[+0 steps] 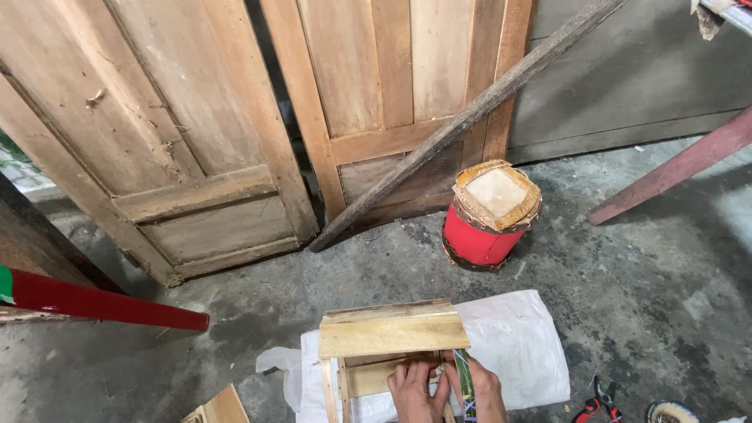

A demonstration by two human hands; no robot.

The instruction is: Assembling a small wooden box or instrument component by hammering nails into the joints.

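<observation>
- At 6 o'clock, at the very bottom edge, the left hand lay flat with its fingers spread on the lower crosspiece of a small wooden frame, pressing rather than gripping.
- Just beside it at 5 o'clock, the right hand was closed on a narrow green strip running down along the frame's right side.
- The wooden frame was pale, raw timber: a broad plank tilted across its top, thin uprights and a crosspiece beneath.
- It sat on a white woven sack spread over the concrete floor.
- The frame's lower part, both wrists and the strip's end were cut off by the picture edge.
- At 4 o'clock red-handled pliers lay near a round brush-like thing, mostly cropped and hard to make out.
- At 9 o'clock a red-painted bar pointed inward.
- Farther, toward 1 o'clock, stood a red drum-shaped stool with a worn tan seat.
- Beyond, from 10 to 12 o'clock, old wooden doors leaned upright, with a long pole slanting across them.
</observation>
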